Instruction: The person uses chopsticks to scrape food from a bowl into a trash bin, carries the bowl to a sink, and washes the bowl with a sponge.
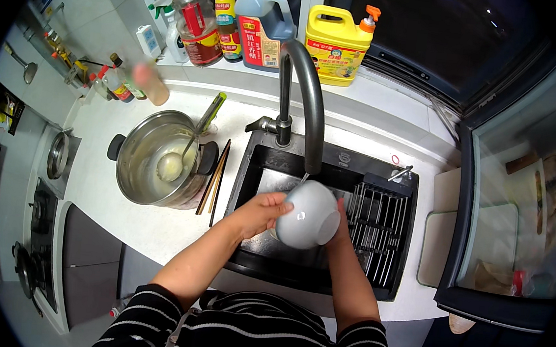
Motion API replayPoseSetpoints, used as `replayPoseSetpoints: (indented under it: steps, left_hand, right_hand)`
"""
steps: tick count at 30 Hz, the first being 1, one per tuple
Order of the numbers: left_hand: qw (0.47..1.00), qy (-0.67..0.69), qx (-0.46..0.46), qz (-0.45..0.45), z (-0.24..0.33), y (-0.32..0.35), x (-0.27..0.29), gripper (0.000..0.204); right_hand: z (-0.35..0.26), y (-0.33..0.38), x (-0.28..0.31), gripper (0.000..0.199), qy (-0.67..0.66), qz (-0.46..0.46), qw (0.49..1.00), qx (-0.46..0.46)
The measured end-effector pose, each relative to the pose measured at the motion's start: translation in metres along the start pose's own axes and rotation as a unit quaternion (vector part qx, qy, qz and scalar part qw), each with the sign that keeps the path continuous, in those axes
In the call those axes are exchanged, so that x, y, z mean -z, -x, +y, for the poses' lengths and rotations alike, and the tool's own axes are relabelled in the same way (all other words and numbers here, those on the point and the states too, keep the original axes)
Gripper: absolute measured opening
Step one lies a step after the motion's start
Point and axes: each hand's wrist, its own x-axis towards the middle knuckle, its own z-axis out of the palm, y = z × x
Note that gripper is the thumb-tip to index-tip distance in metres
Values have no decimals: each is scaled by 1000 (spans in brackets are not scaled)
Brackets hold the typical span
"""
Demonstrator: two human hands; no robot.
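Note:
Over the black sink (246, 164) I hold a light grey-white bowl (306, 217), tilted so that its outside and foot ring face me. My left hand (262, 213) grips its left edge, thumb on the outer wall. On the other side my right hand (339, 225) holds the bowl near its foot, with most of those fingers hidden behind it. A dark curved faucet (314, 124) reaches above the bowl, and a thin stream of water (305, 177) falls from its spout to the bowl's far edge. The inside of the bowl is hidden.
Left of the sink stands a steel pot (134, 174) with a ladle (191, 141) in it. Several chopsticks (214, 182) lie beside it. A metal drying rack (373, 231) fills the sink's right side. Bottles and a yellow jug (332, 43) line the sill; an open window (466, 210) juts in at right.

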Motion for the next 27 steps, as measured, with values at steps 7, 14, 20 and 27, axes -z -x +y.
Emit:
replayPoseSetpoints:
  steps: [7, 14, 20, 27]
  left_hand:
    - [969, 194, -28, 149, -10, -17, -1, 19]
    - [974, 153, 6, 166, -9, -19, -12, 23]
    - [979, 103, 12, 174, -7, -25, -12, 30]
    - [936, 264, -13, 232, -34, -72, 63, 37]
  right_hand:
    - [2, -6, -1, 74, 16, 37, 997, 59]
    - [3, -6, 6, 74, -21, -7, 997, 67]
    - [-1, -10, 7, 68, 2, 45, 998, 50]
    - [-18, 3, -53, 47, 98, 40, 993, 42]
